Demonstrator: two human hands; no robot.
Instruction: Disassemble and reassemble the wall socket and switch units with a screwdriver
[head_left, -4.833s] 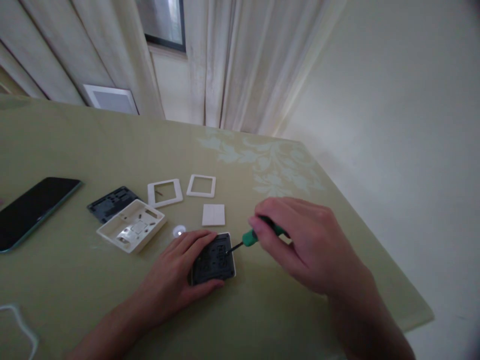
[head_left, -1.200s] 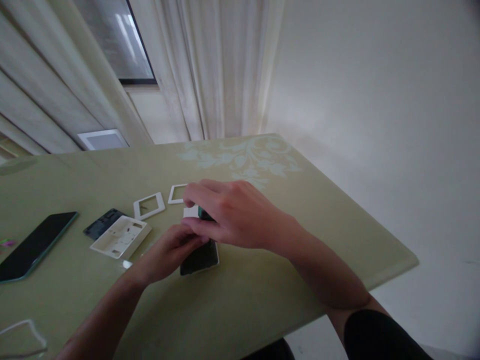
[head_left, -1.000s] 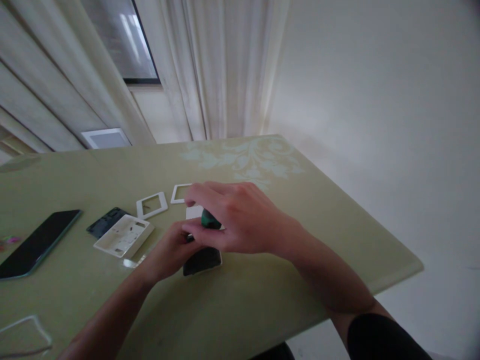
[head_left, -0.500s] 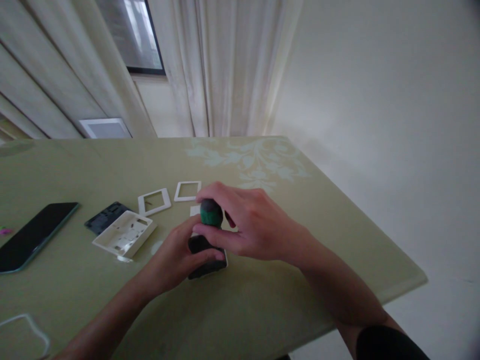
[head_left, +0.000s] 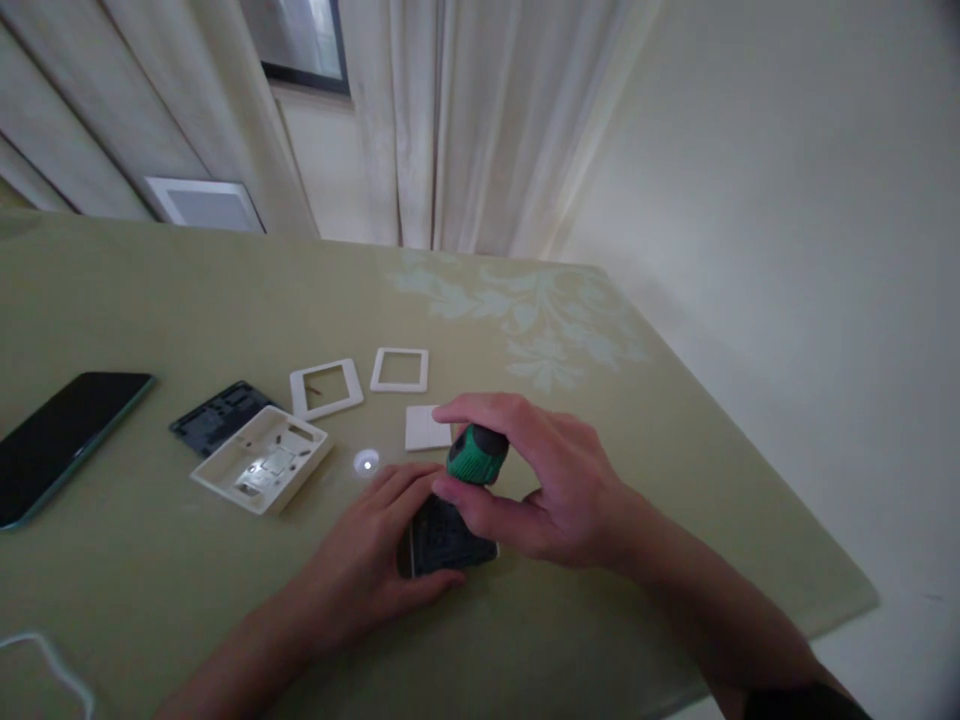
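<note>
My right hand [head_left: 536,475] grips a screwdriver [head_left: 478,455] by its green and black handle; the shaft and tip are hidden below it. Under the handle lies a small box with a dark plate [head_left: 448,540] and a pale rim. My left hand [head_left: 382,545] holds this box from the left, thumb along the near side and fingers at the far side. Just beyond the hands, a white square cover [head_left: 427,428] rests on the table.
Two white square frames [head_left: 326,388] lie farther back. An open white box [head_left: 264,462] leans over a dark plate [head_left: 223,415] on the left. A phone [head_left: 67,445] and a white cable [head_left: 52,655] are at far left. A small round clear piece [head_left: 366,461] sits mid-table.
The screwdriver handle has gone from upright to tilted. My left hand now reaches around the box's left side, with the thumb off the dark plate. The view has shifted a little.
</note>
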